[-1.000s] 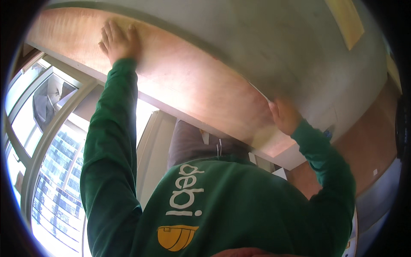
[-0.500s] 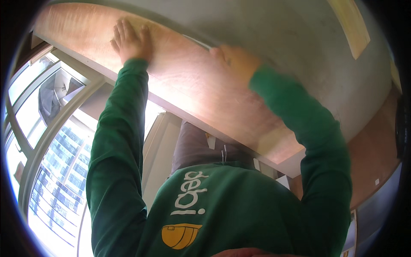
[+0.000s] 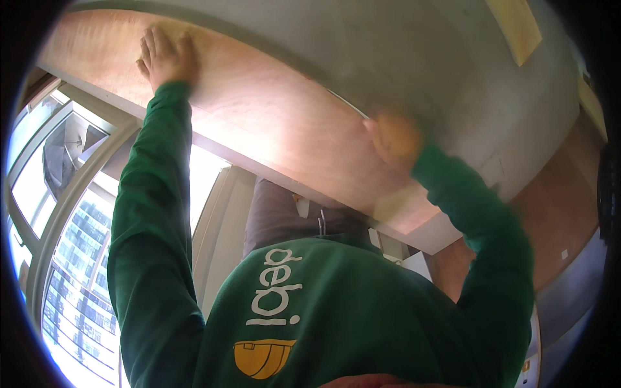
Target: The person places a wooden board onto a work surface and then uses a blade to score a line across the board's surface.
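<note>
A long reddish-brown plywood board [image 3: 272,123] runs from the upper left to the middle right, bordered by a grey concrete surface [image 3: 414,58]. My left hand [image 3: 165,58] lies flat on the board's left part, fingers spread, holding nothing. My right hand [image 3: 394,137] is blurred with motion; it sits on the board at the edge where it meets the grey surface. Whether it holds something is not visible. Both arms are in green sleeves, and my green printed sweatshirt [image 3: 323,317] fills the lower middle, with grey trousers [image 3: 278,220] beyond it.
A large framed window [image 3: 71,271] at the left shows a tall building outside. A pale yellow strip [image 3: 517,26] lies on the grey surface at the upper right. Another brown wooden panel [image 3: 556,213] stands at the right, with white fittings [image 3: 414,262] beside it.
My right hand swept left along the board's edge, then came back to the right and is now blurred. My left hand stayed pressed on the board's left part.
</note>
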{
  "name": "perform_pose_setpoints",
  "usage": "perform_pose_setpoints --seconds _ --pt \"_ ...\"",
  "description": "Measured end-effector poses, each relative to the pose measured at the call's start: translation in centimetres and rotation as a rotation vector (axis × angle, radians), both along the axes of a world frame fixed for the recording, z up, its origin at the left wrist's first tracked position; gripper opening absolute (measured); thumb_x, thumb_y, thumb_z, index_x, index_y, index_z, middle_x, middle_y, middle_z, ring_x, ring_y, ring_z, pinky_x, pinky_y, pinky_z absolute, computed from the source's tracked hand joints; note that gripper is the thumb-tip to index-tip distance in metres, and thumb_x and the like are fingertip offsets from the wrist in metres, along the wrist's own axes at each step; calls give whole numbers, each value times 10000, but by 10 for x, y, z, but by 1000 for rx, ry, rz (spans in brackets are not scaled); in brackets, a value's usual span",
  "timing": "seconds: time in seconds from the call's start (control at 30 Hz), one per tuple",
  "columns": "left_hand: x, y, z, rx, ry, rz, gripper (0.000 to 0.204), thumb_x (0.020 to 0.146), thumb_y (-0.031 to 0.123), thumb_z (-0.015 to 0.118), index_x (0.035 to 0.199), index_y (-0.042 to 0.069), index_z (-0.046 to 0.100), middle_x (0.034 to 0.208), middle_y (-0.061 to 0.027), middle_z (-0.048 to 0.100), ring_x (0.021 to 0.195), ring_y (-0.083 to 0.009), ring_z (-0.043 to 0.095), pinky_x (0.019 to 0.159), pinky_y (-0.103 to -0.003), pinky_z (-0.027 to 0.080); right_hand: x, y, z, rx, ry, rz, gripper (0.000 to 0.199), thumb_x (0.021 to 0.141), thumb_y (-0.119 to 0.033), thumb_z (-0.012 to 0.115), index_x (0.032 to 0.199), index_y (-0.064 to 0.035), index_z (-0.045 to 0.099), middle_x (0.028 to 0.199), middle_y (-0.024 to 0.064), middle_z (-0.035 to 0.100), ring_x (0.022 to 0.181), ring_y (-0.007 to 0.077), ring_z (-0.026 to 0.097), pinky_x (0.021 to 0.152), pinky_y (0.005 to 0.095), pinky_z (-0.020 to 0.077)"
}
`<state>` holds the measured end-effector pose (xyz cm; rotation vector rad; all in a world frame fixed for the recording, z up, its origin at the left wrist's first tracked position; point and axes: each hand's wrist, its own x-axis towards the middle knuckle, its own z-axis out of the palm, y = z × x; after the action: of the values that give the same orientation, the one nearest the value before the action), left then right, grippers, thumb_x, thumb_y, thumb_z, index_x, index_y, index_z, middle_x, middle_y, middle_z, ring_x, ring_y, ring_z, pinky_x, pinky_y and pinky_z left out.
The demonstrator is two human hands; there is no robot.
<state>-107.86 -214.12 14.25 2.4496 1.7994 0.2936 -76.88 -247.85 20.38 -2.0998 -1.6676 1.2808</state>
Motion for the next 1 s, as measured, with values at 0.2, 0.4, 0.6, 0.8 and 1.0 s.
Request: perform_pose_setpoints --seconds 0.2,0.4,0.6,0.8,1.0 --pt "1 -1 -1 3 17 14 789 961 595 399 1545 72 306 1633 -104 241 1515 -270 178 1211 -509 84 34 -82 37 -178 -89 7 422 1033 -390 423 869 -20 545 792 270 618 721 475 580 671 561 452" --pt "7 1 -1 -5 10 10 789 964 597 393 1544 70 305 1633 -99 239 1515 -266 181 1209 -518 94 50 -86 53 -293 -34 -109 405 1042 -379 410 922 -15 541 803 246 606 758 462 584 689 539 455" --pt "-8 -1 -7 23 80 -23 756 980 548 401 1548 63 287 1629 -129 236 1515 -288 175 1209 -527 96 2 44 32 75 191 -111 300 1026 -306 458 1066 -27 562 922 229 637 839 420 608 730 475 463" --pt "-3 8 3 -39 55 4 759 976 522 421 1540 32 287 1626 -153 225 1520 -296 150 1217 -513 56 -62 170 -9 76 406 -211 307 1007 -272 504 1247 -91 566 954 227 666 870 408 632 754 461 484" --pt "-11 8 6 -51 47 26 768 966 534 434 1543 48 290 1630 -142 222 1521 -287 149 1218 -506 53 -97 242 -24 138 460 -131 432 1019 -288 500 1336 0 558 1299 197 629 1190 307 612 1007 367 461"
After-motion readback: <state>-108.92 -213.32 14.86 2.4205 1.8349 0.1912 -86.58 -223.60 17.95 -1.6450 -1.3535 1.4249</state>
